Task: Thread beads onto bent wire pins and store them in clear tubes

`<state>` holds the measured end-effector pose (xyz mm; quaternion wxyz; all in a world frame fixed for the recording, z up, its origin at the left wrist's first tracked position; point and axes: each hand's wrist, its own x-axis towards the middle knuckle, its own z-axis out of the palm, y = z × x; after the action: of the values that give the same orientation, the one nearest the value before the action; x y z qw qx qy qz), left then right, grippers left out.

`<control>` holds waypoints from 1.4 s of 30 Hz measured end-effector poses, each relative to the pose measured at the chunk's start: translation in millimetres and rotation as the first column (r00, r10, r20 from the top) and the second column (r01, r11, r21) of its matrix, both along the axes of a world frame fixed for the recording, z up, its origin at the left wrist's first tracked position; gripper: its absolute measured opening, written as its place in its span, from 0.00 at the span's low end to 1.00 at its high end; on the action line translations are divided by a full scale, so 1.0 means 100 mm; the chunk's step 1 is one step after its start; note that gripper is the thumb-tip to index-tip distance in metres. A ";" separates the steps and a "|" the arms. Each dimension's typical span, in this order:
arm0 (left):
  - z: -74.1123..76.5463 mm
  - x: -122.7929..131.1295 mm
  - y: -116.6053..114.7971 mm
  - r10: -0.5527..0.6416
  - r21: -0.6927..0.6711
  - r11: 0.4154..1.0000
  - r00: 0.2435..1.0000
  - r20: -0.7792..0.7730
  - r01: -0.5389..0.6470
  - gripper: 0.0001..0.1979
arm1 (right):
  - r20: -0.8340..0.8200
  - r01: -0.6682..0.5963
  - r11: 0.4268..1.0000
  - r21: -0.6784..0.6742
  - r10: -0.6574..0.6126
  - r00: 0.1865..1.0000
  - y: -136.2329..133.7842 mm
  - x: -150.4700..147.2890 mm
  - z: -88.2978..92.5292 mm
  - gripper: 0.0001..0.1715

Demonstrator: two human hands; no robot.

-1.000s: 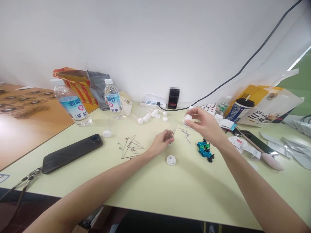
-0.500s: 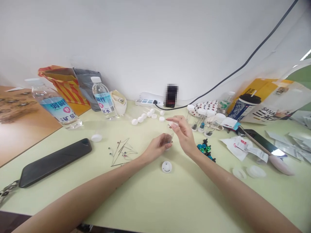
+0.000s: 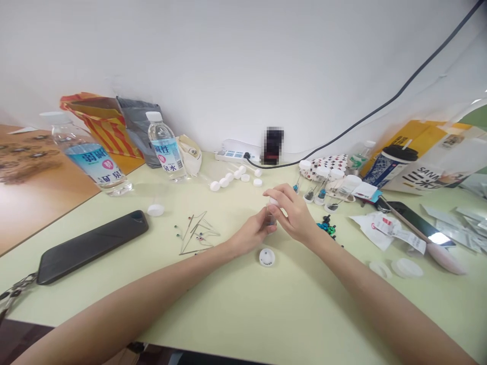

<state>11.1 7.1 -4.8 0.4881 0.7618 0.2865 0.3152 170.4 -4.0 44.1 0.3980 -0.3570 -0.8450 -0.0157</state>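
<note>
My left hand [image 3: 249, 234] is closed around a small clear vial [image 3: 271, 220], mostly hidden by the fingers. Over its mouth, my right hand [image 3: 296, 214] pinches a white cap [image 3: 273, 201]; whether it is screwed down I cannot tell. Just below both hands lies another white cap [image 3: 267, 257], its inside facing up. Thin metal pins [image 3: 198, 233] with small coloured ends are scattered to the left. Beside my right wrist is a pile of small blue, green and black parts [image 3: 327, 226]. Several capped vials [image 3: 322, 185] with thin pieces inside stand behind it.
A black phone case [image 3: 93, 246] lies at left, with two water bottles [image 3: 95, 159] [image 3: 166, 152] behind. White-capped tubes [image 3: 227, 179] lie near the power strip [image 3: 234, 155]. At right are a lidded cup [image 3: 390, 165], a phone [image 3: 420, 223] and white lids [image 3: 406, 267].
My right hand has come down onto the vial's top with the white cap, its fingers drawn closer together. My left hand still grips the vial. The whole view has shifted slightly.
</note>
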 end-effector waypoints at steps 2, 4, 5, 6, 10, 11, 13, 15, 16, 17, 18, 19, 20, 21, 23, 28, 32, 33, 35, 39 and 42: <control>-0.01 0.00 0.00 0.004 0.005 1.000 1.000 -0.027 -0.004 0.08 | 0.107 0.081 0.996 0.041 -0.085 0.991 -0.01 0.00 0.05 0.15; -0.01 0.01 0.00 -0.004 0.008 1.000 0.999 -0.035 0.005 0.09 | 0.241 0.184 0.979 0.087 -0.199 0.950 -0.03 -0.01 0.11 0.18; -0.01 0.01 0.00 -0.011 0.009 1.000 0.999 -0.031 0.011 0.10 | 0.304 0.230 0.966 0.117 -0.255 0.918 -0.05 -0.01 0.15 0.19; -0.01 0.02 0.00 -0.015 0.010 1.000 0.999 -0.028 0.016 0.11 | 0.356 0.267 0.952 0.149 -0.304 0.884 -0.06 -0.02 0.18 0.20; 0.00 0.02 -0.01 -0.032 0.012 0.999 0.999 -0.032 0.032 0.12 | 0.456 0.339 0.908 0.246 -0.417 0.786 -0.10 -0.05 0.31 0.22; 0.01 0.02 -0.01 -0.043 0.010 0.999 0.998 -0.036 0.043 0.12 | 0.473 0.341 0.904 0.257 -0.425 0.772 -0.10 -0.06 0.33 0.23; 0.02 0.01 -0.02 -0.064 0.007 0.998 0.997 -0.044 0.064 0.12 | 0.508 0.325 0.908 0.265 -0.418 0.753 -0.11 -0.06 0.36 0.23; 0.03 0.01 -0.03 -0.079 0.000 0.997 0.996 -0.047 0.079 0.12 | 0.529 0.304 0.915 0.265 -0.401 0.748 -0.11 -0.06 0.37 0.23; 0.03 0.01 -0.03 -0.082 -0.005 0.997 0.996 -0.043 0.082 0.12 | 0.528 0.302 0.916 0.263 -0.399 0.750 -0.11 -0.06 0.37 0.23; 0.04 0.01 -0.03 -0.085 -0.010 0.996 0.996 -0.040 0.085 0.12 | 0.520 0.307 0.915 0.262 -0.401 0.754 -0.11 -0.06 0.35 0.24; 0.04 0.01 -0.03 -0.087 -0.015 0.996 0.996 -0.037 0.086 0.12 | 0.503 0.316 0.912 0.262 -0.409 0.761 -0.11 -0.07 0.34 0.24; 0.03 0.01 -0.03 -0.089 -0.019 0.996 0.995 -0.034 0.089 0.12 | 0.482 0.327 0.908 0.263 -0.417 0.771 -0.11 -0.08 0.31 0.25; 0.03 0.01 -0.03 -0.092 -0.022 0.996 0.995 -0.028 0.092 0.13 | 0.456 0.338 0.903 0.264 -0.426 0.781 -0.11 -0.09 0.29 0.25; 0.03 0.01 -0.02 -0.098 -0.025 0.995 0.995 -0.021 0.098 0.13 | 0.430 0.346 0.900 0.266 -0.432 0.792 -0.10 -0.10 0.26 0.26; 0.03 0.01 -0.02 -0.110 -0.028 0.994 0.994 0.007 0.110 0.14 | 0.383 0.362 0.893 0.266 -0.443 0.811 -0.10 -0.13 0.21 0.25; 0.03 0.00 -0.02 -0.100 -0.039 0.994 0.994 0.051 0.102 0.13 | 0.340 0.415 0.880 0.230 -0.472 0.813 -0.10 -0.17 0.16 0.23; 0.03 -0.01 -0.04 -0.106 -0.059 0.992 0.994 0.034 0.107 0.15 | 0.380 0.429 0.883 0.190 -0.469 0.797 -0.15 -0.20 0.17 0.20; 0.04 -0.02 -0.04 -0.110 -0.051 0.992 0.993 0.032 0.112 0.15 | 0.400 0.434 0.883 0.177 -0.468 0.788 -0.16 -0.21 0.18 0.19; 0.08 -0.04 -0.05 -0.120 0.009 0.993 0.993 0.002 0.120 0.16 | 0.446 0.447 0.882 0.148 -0.463 0.766 -0.19 -0.20 0.20 0.18; 0.27 -0.19 0.05 0.022 0.310 0.950 0.990 -0.141 0.023 0.25 | 0.488 0.436 0.900 0.000 -0.381 0.785 -0.16 -0.09 0.31 0.15; 0.41 -0.40 0.29 0.345 0.566 0.793 0.932 -0.113 -0.225 0.19 | 0.438 0.357 0.919 -0.166 -0.256 0.862 -0.09 0.13 0.49 0.14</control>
<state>-29.2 35.9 36.3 0.1651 0.8453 0.3469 0.3714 183.7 -13.4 93.1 0.1590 -0.5223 -0.8363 -0.0502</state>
